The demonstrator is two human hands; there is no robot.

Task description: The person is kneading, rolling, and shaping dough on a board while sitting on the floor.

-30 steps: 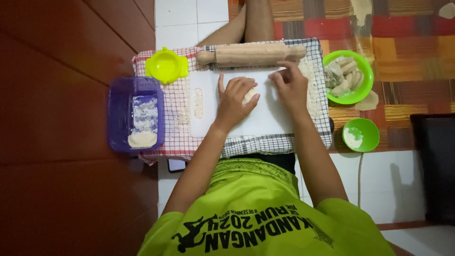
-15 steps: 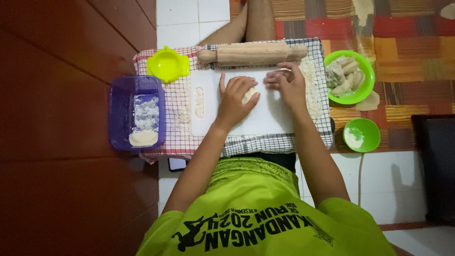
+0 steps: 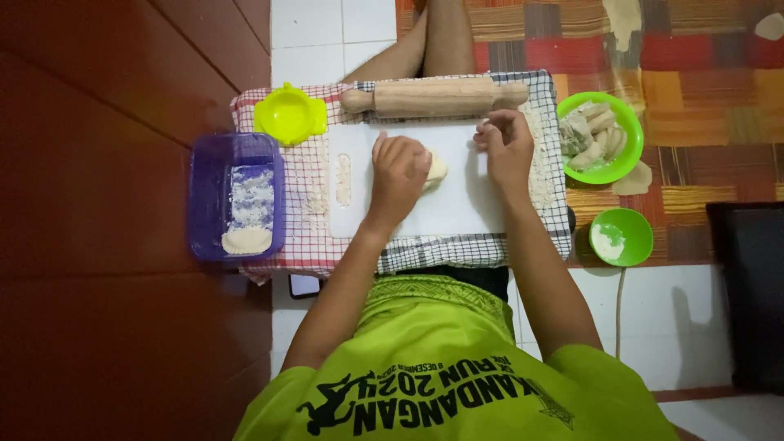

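A pale dough piece (image 3: 438, 170) lies on a white cutting board (image 3: 457, 208) set on a checked cloth. My left hand (image 3: 398, 175) lies palm down over the dough, fingers curled around it, so only its right edge shows. My right hand (image 3: 506, 145) rests on the board's upper right, apart from the dough, with its fingers bunched and nothing visible in them. It sits just below a wooden rolling pin (image 3: 433, 96) that lies across the top of the cloth.
A yellow-green dumpling press (image 3: 289, 116) sits at the cloth's upper left. A purple tub (image 3: 235, 196) with flour and a dough disc stands at the left. At the right are a green bowl of shaped dough pieces (image 3: 600, 137) and a smaller green bowl (image 3: 622, 237).
Both hands were together on the dough. My right hand has since lifted off it and moved right, toward the rolling pin's end. My left hand stays on the dough.
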